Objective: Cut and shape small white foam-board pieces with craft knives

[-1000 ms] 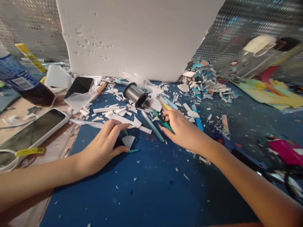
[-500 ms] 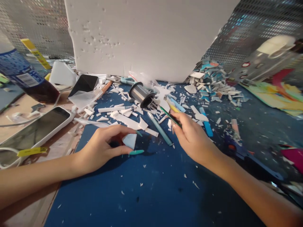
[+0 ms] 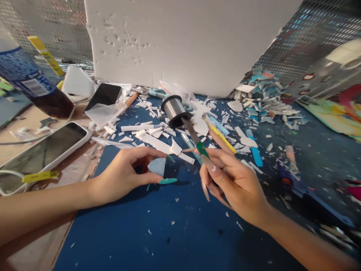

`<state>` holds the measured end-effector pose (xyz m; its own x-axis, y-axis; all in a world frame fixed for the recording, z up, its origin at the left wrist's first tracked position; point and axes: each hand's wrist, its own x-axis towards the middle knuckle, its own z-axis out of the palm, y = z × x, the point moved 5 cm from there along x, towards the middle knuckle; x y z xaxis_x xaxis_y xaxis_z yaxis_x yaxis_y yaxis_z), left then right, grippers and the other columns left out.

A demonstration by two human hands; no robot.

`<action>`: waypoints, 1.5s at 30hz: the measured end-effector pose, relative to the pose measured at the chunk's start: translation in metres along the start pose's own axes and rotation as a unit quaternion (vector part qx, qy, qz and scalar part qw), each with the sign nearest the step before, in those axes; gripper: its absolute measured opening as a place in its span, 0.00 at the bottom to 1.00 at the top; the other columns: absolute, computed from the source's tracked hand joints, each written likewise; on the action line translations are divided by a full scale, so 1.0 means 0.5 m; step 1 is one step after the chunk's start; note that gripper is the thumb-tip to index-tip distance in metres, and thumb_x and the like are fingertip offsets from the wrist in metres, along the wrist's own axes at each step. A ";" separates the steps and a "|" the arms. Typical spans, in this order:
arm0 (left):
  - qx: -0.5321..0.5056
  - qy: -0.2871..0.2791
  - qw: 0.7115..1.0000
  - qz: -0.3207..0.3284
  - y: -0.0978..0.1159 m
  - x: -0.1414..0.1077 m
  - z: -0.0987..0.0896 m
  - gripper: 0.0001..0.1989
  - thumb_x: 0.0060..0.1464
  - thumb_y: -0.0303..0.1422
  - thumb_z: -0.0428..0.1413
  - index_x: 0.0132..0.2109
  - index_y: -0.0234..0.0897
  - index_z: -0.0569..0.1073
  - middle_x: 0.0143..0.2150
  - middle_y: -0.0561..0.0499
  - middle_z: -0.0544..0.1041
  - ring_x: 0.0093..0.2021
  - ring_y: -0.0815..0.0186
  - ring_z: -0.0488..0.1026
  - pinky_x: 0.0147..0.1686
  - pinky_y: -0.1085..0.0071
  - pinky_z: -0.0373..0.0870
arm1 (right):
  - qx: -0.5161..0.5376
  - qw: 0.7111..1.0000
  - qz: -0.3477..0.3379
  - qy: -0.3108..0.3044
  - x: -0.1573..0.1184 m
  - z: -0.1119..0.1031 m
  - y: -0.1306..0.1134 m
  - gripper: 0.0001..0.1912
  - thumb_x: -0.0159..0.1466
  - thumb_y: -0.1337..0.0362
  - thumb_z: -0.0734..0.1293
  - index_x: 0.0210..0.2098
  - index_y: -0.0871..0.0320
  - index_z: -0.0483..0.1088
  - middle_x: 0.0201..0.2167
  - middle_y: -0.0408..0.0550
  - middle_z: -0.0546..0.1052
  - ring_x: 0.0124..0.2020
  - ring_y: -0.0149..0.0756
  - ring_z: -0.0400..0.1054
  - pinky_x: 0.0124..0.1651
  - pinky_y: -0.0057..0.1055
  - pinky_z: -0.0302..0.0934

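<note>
My left hand (image 3: 128, 169) pinches a small light-blue wedge-shaped piece (image 3: 157, 166), perhaps foam, between thumb and fingers just above the blue mat (image 3: 158, 233). In my right hand (image 3: 229, 178) is a slim green-handled tool (image 3: 202, 149) with a flat metal blade; whether it is a file or a knife I cannot tell. Its blade points away from me, towards a black spool of grey wire (image 3: 175, 110). A light-blue pen-like stick (image 3: 188, 141) lies partly hidden behind the tool. White offcuts (image 3: 153, 141) lie beyond my left hand.
A white board (image 3: 180, 45) stands at the back, with a heap of blue and white scraps (image 3: 262, 94) at its right. On the left are a phone (image 3: 42, 158) and a dark drink bottle (image 3: 36, 82). A yellow-labelled stick (image 3: 221, 137) and a blue cutter (image 3: 313, 199) lie rightward.
My right hand has drawn back nearer to me and turned, bringing the tool's metal blade into view. My left hand still pinches the light-blue piece. The view has shifted slightly.
</note>
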<state>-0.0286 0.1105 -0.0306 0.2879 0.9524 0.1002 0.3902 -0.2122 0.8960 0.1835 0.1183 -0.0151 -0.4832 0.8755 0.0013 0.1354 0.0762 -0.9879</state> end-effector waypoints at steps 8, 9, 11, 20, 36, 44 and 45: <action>-0.199 -0.014 0.980 0.010 0.007 0.005 -0.001 0.16 0.50 0.34 0.67 0.42 0.37 0.69 0.46 0.45 0.79 0.46 0.60 0.79 0.45 0.65 0.79 | 0.102 0.991 0.089 -0.017 0.003 0.011 0.026 0.20 0.68 0.48 0.61 0.39 0.59 0.72 0.18 0.37 0.67 0.10 0.19 0.51 0.11 0.18 0.45; -0.240 -0.027 0.970 -0.012 0.005 0.006 0.001 0.17 0.50 0.32 0.67 0.42 0.38 0.67 0.43 0.47 0.80 0.44 0.61 0.80 0.44 0.65 0.79 | 0.112 0.989 0.097 -0.011 0.004 0.010 0.029 0.20 0.67 0.47 0.62 0.39 0.59 0.72 0.18 0.36 0.66 0.10 0.19 0.52 0.11 0.18 0.45; -0.312 -0.054 0.947 -0.051 0.000 0.008 0.008 0.18 0.51 0.30 0.67 0.42 0.38 0.65 0.40 0.49 0.82 0.40 0.63 0.82 0.40 0.69 0.80 | 0.131 0.985 0.110 -0.005 0.004 0.009 0.035 0.20 0.66 0.47 0.63 0.38 0.59 0.72 0.17 0.36 0.66 0.10 0.18 0.51 0.11 0.17 0.46; -0.501 -0.090 0.854 -0.111 -0.015 0.016 0.026 0.17 0.58 0.38 0.62 0.52 0.37 0.69 0.38 0.54 0.78 0.37 0.68 0.80 0.41 0.72 0.78 | 0.154 0.979 0.133 -0.009 0.004 0.010 0.039 0.18 0.68 0.49 0.62 0.37 0.58 0.72 0.17 0.35 0.66 0.09 0.17 0.52 0.11 0.16 0.48; -0.622 -0.161 0.753 -0.141 -0.017 0.016 0.037 0.15 0.65 0.29 0.54 0.57 0.34 0.73 0.59 0.46 0.75 0.61 0.62 0.71 0.58 0.73 0.70 | 0.159 0.980 0.119 0.006 0.008 0.012 0.032 0.18 0.68 0.48 0.63 0.36 0.58 0.68 0.16 0.34 0.66 0.09 0.18 0.52 0.11 0.17 0.47; -0.485 -0.103 0.867 -0.054 -0.015 0.016 0.033 0.15 0.55 0.30 0.65 0.50 0.42 0.78 0.51 0.50 0.81 0.55 0.63 0.76 0.57 0.72 0.71 | 0.051 0.996 0.059 -0.037 -0.005 0.021 0.024 0.18 0.71 0.51 0.58 0.35 0.58 0.68 0.16 0.35 0.66 0.10 0.18 0.51 0.12 0.19 0.49; -0.464 -0.094 0.879 -0.046 -0.015 0.014 0.032 0.16 0.54 0.29 0.65 0.50 0.43 0.78 0.51 0.51 0.81 0.54 0.64 0.77 0.56 0.74 0.71 | 0.034 0.997 0.044 -0.045 -0.005 0.023 0.022 0.18 0.71 0.52 0.58 0.36 0.58 0.68 0.16 0.35 0.65 0.10 0.18 0.52 0.13 0.19 0.50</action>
<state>-0.0155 0.1154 -0.0434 0.4665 0.8844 0.0143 -0.4383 0.2171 0.8722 0.1763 0.1114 -0.0277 -0.5487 0.8304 -0.0967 0.1232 -0.0340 -0.9918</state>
